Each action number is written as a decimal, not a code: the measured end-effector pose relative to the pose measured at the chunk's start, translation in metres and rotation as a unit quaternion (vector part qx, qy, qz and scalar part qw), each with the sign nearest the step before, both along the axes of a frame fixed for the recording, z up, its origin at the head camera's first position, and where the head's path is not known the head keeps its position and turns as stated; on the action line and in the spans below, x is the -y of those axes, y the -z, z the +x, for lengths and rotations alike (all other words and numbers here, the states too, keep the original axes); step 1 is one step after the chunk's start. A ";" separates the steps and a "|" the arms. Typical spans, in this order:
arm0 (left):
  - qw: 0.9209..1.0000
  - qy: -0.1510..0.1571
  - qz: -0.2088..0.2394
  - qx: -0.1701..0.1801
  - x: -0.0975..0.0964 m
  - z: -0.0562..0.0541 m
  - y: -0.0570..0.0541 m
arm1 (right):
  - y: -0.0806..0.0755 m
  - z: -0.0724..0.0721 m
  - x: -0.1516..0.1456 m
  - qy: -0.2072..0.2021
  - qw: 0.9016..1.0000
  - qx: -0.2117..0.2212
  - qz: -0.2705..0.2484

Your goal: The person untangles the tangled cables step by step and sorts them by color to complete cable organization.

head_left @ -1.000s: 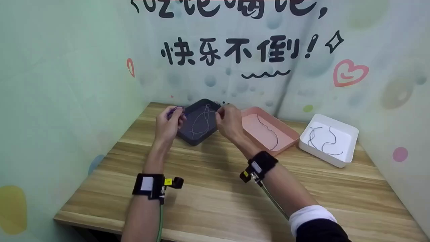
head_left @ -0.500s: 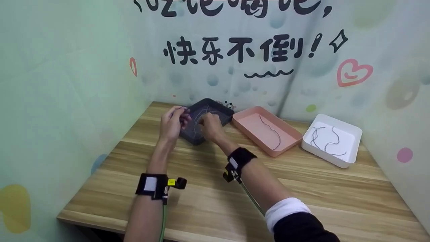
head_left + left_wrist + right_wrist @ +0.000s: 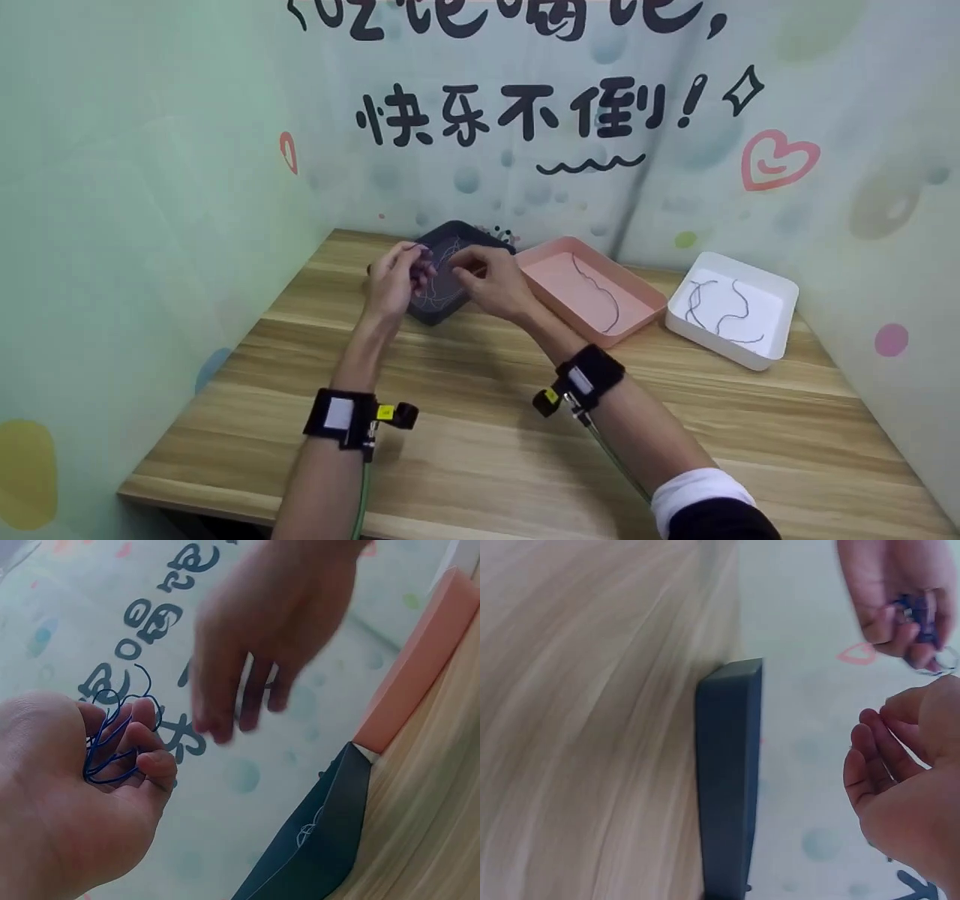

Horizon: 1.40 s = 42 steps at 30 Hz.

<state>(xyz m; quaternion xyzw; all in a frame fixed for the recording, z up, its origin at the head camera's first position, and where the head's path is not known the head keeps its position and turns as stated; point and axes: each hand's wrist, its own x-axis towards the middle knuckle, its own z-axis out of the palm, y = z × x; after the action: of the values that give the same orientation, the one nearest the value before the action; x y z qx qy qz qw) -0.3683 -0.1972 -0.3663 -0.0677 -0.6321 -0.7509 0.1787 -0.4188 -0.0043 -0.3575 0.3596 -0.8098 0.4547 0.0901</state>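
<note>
My left hand grips a loose bundle of blue string in its curled fingers, with loops and an end sticking out past the fingertips. Just to its right hovers my right hand, fingers loosely bent, with nothing visible between them. Both hands are over the dark grey tray at the back left. Thin white string lies tangled inside that tray, partly hidden by the hands in the head view.
A pink tray stands right of the grey one with a single dark string inside. Further right, a white tray holds several dark strings. All stand on a wooden table against printed walls.
My right hand dipped left into the grey tray, then came back up and right. The white string in the tray lies differently. My left hand shifted slightly right, still holding the blue string.
</note>
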 end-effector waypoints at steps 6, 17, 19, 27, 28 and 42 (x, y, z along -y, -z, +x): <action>1.000 0.022 -0.010 0.000 -0.019 0.000 0.003 | -0.004 0.021 -0.034 -0.028 0.996 -0.078 -0.028; 0.990 0.136 0.003 0.019 -0.045 0.001 0.008 | 0.003 0.032 -0.063 -0.020 0.968 -0.250 -0.015; 0.991 0.135 0.008 0.016 -0.045 0.001 0.008 | 0.004 0.033 -0.066 -0.026 0.970 -0.239 -0.027; 0.994 0.107 -0.008 -0.003 -0.038 -0.004 0.011 | 0.002 0.039 -0.087 -0.070 0.987 -0.042 -0.137; 0.994 0.106 -0.012 -0.004 -0.038 -0.004 0.011 | 0.001 0.040 -0.090 -0.073 0.986 -0.020 -0.151; 0.976 0.172 -0.134 0.005 -0.019 0.002 0.006 | -0.024 0.027 -0.137 -0.018 0.948 0.109 -0.298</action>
<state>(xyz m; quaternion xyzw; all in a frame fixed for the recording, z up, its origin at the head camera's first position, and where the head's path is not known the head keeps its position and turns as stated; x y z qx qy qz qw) -0.3658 -0.1783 -0.3727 -0.1949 -0.7065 -0.6796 0.0330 -0.3922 0.1324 -0.3331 0.2794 -0.6354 0.7134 0.0963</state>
